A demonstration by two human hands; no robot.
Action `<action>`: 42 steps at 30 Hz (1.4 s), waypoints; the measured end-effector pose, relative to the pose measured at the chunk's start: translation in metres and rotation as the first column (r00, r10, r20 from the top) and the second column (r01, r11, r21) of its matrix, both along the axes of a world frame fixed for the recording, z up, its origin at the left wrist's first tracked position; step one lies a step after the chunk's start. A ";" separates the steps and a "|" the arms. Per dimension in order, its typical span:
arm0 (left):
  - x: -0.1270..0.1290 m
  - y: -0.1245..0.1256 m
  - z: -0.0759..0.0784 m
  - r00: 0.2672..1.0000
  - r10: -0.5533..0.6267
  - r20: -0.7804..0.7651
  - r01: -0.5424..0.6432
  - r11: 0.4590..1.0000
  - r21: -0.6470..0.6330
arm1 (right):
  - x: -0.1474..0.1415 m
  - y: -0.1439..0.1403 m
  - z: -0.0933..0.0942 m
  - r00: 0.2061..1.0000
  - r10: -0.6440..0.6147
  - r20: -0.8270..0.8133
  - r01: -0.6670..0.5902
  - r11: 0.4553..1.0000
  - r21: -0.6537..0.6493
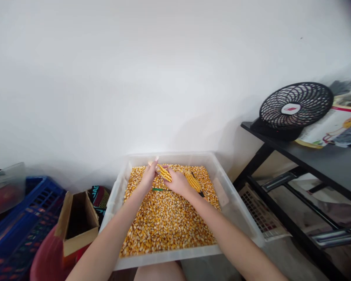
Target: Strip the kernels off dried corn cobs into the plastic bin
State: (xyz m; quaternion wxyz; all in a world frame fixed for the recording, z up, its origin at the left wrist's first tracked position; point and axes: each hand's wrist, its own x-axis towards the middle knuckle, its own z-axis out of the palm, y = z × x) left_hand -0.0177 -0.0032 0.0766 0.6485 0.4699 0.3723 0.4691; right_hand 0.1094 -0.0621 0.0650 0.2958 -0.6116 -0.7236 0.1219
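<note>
Both hands pinch one corn cob (164, 172) over the bin (236, 203), left hand (149, 176) and right hand (178, 182), loose kernels (166, 218) already heaped, another cob (192, 181) lying unshelled at the far right.

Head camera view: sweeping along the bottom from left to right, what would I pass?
Blue plastic crate → open brown cardboard box → clear plastic tub of loose yellow corn kernels → black metal table bearing a round black fan.

You are looking at a yellow-orange corn cob (164, 172) over golden kernels (166, 218) in a translucent white bin (236, 203). A black fan (295, 105) with a red-and-white badge, a blue crate (20, 230) and a brown box (76, 226) are showing beside.
</note>
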 end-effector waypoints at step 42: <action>-0.004 -0.002 0.006 0.986 0.043 -0.162 -0.036 0.998 0.044 | -0.019 -0.004 0.000 0.969 -0.053 0.242 0.084 0.990 -0.117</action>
